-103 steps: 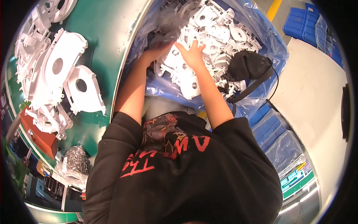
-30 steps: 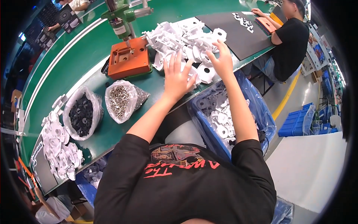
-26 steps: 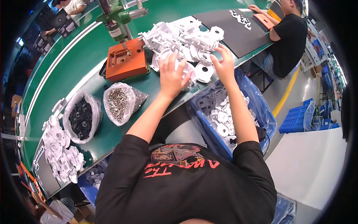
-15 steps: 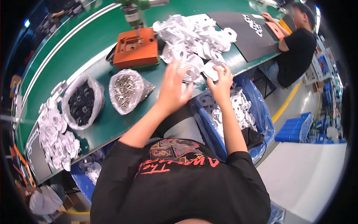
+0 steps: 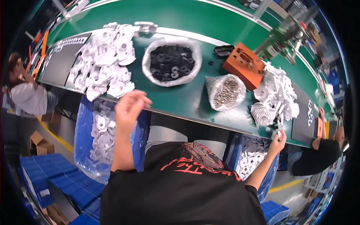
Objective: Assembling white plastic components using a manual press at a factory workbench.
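Note:
My left hand (image 5: pixel 129 108) hovers over the table's front edge beside the left pile of white plastic parts (image 5: pixel 122 87). Its fingers are loosely bent and apart, slightly blurred, and nothing shows in them. At the right, my right hand (image 5: pixel 276 143) is closed on a white plastic part (image 5: pixel 279 134) by the table edge, just in front of the right pile of white parts (image 5: pixel 276 88). A ribbed round white part (image 5: pixel 262 114) lies at that pile's near side. How much of the held part sits inside the fingers is hidden.
On the green table (image 5: pixel 168 101) stand a bag of black parts (image 5: pixel 147 73), a bag of metal screws (image 5: pixel 214 93) and an orange fixture (image 5: pixel 243 66) near a green press (image 5: pixel 279 45). Blue lined bins (image 5: pixel 85 150) hold white parts below. Co-workers sit at both ends.
The view has swung left. My left hand has left the right pile and moved to the left one; my right hand has drawn back to the table edge and closed on a white part.

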The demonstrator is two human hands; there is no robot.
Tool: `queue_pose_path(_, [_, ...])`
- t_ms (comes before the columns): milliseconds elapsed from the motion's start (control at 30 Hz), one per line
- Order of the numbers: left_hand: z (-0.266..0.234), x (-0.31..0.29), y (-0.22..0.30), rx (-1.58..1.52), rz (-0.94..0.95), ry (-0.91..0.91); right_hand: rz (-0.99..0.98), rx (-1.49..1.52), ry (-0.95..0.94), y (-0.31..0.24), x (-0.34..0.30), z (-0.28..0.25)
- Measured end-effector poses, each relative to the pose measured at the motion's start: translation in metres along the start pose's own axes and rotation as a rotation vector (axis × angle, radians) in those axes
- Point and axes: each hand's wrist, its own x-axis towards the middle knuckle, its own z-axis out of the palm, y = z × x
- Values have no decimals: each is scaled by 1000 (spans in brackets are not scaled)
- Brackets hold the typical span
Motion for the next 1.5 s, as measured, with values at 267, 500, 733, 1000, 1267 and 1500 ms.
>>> queue_pose_path(267, [-59, 29, -36, 1378, 157, 272, 450, 450, 48, 3, 26, -2])
queue_pose_path(500, [-79, 43, -30, 955, 345, 335, 875, 1056, -64, 5, 40, -4])
queue_pose_path(733, [-58, 68, -33, -355, 187, 601, 876, 1681, -364, 13, 43, -18])
queue_pose_path(1000, [66, 72, -8, -308, 630, -35, 781, 1647, -1110, -255, -29, 64])
queue_pose_path(1267, [136, 69, -7, -536, 662, -278, 955, 1664, -1411, -313, -43, 82])
queue_pose_path(1500, [159, 59, -16, -389, 619, 25, 940, 1673, -1125, -296, -43, 86])
